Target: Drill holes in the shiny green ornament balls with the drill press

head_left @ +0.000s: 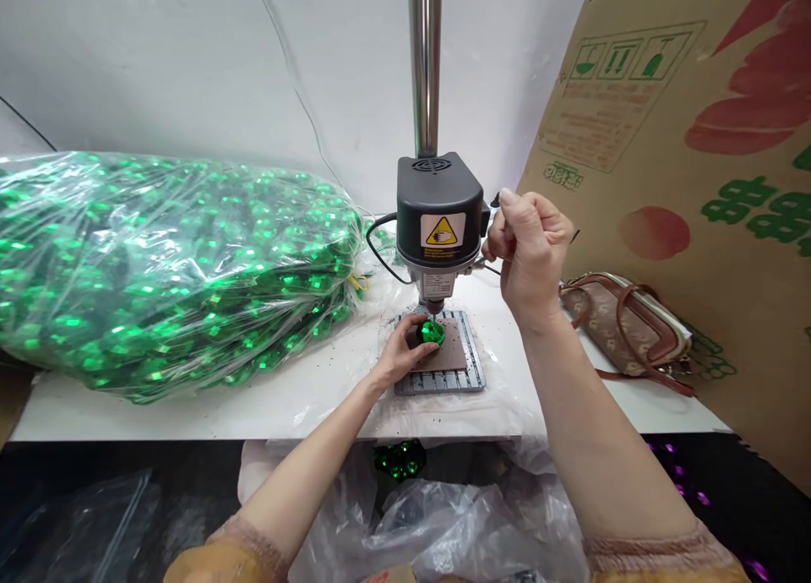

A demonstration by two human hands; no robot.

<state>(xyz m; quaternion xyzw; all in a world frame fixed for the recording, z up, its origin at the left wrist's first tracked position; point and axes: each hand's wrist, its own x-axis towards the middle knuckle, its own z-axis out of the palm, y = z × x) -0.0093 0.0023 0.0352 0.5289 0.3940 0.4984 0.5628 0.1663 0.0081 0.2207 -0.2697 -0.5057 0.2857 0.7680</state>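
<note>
My left hand (400, 346) pinches a shiny green faceted ball (431, 332) between thumb and fingers. The ball sits on a brown board (451, 353) on the grey slotted base (439, 384) of a small drill press (437, 203). Directly above the ball is the drill's chuck (435, 307); its thin bit reaches down to the top of the ball, and I cannot tell whether it has gone in. At the right side of the drill head, my right hand (530, 237) is closed around the feed handle, which the fingers mostly hide.
A big clear plastic bag of green shiny balls (177, 270) fills the table's left side. A brown handbag (624, 325) lies at right against a tall cardboard box (634, 118). Below the table edge, more green balls (400, 460) lie by crumpled clear plastic (443, 515).
</note>
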